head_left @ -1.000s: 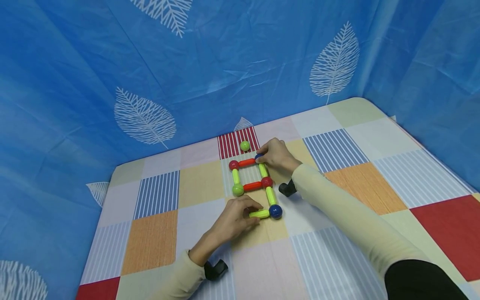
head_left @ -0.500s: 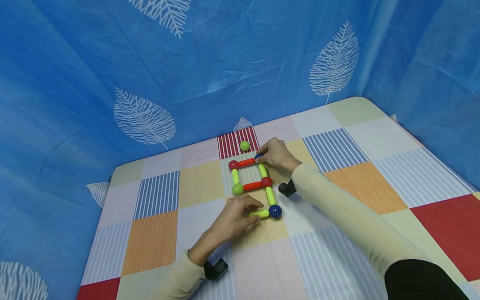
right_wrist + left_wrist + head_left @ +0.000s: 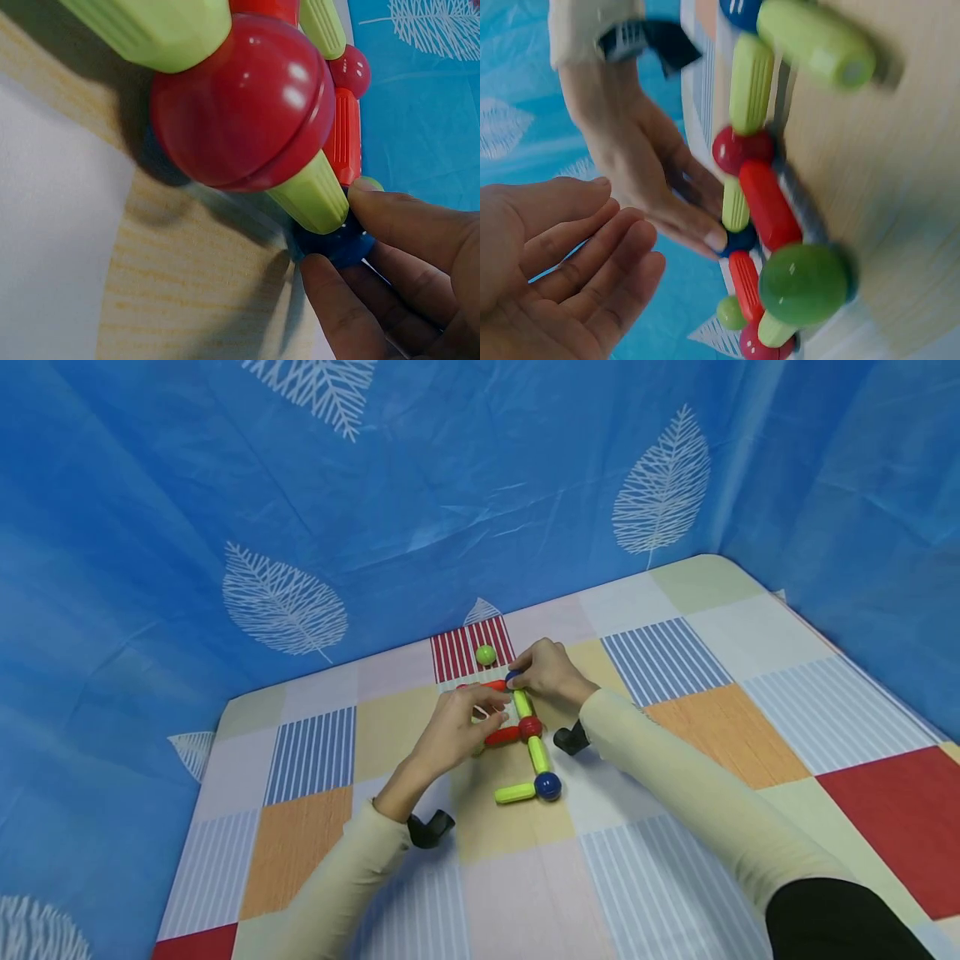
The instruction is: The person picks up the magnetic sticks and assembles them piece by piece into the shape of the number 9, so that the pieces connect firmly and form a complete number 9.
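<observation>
On the patchwork cloth lies a flat figure of toy magnetic rods and balls: a square with a tail running toward me. My right hand (image 3: 553,672) pinches the blue ball (image 3: 341,244) at the square's far right corner between thumb and fingers. Over the square's left side is my left hand (image 3: 457,727), its fingers apart and nothing between them, partly covering a green ball (image 3: 802,285) and the far red ball (image 3: 761,346). A red ball (image 3: 530,727) joins the square to the tail. At the tail's end, a second blue ball (image 3: 547,786) carries a yellow-green rod (image 3: 514,793) pointing left.
A loose green ball (image 3: 486,655) sits behind the square on a red-striped patch. The checked cloth (image 3: 517,893) covers the table, and a blue leaf-print curtain (image 3: 450,485) hangs along the back and sides.
My left hand has let go of the yellow-green rod at the tail's end and moved forward over the square's left side. My right hand stays on the far blue ball.
</observation>
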`<state>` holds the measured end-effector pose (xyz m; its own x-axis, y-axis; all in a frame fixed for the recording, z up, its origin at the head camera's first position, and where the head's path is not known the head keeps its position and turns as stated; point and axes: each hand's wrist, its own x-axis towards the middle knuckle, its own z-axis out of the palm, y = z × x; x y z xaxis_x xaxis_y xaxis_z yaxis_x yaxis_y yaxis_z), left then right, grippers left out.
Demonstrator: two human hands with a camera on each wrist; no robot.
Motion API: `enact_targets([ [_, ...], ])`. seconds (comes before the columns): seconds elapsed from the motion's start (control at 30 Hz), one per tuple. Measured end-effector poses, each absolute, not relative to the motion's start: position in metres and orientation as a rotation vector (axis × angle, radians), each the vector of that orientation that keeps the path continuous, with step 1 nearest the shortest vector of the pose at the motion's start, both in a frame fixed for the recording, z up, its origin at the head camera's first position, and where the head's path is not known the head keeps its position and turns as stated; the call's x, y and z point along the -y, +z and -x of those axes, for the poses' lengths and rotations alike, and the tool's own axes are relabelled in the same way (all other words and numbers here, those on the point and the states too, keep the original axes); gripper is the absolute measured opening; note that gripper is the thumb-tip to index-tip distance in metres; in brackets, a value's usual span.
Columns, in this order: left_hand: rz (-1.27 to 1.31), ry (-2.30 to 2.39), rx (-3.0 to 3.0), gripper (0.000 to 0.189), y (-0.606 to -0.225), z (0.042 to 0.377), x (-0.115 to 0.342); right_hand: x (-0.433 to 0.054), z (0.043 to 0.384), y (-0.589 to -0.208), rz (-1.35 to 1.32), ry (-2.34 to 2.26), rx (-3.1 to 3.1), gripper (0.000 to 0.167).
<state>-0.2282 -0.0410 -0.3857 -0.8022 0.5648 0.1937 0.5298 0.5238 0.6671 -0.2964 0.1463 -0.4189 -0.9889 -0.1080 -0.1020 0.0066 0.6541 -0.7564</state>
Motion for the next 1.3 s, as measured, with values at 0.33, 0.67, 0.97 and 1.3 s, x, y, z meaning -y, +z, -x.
enact_targets([
  [0.33, -0.776, 1.215, -2.836, 0.018, -0.396, 0.298, 0.029, -0.151, 0.296, -0.422, 0.093, -1.253, -2.738, 0.027],
  [0.67, -0.627, 1.122, -2.897, 0.024, -0.413, 0.332, 0.021, -0.149, 0.295, -0.422, 0.085, -1.273, -2.724, 0.025],
  [0.97, -0.582, 0.985, -2.879, 0.026, -0.417, 0.347, 0.023, -0.146, 0.297, -0.423, 0.076, -1.269, -2.725, 0.026],
  [1.3, -0.526, 0.973, -2.865, 0.023, -0.415, 0.351, 0.019, -0.148, 0.298, -0.423, 0.042, -1.268, -2.724, 0.024],
])
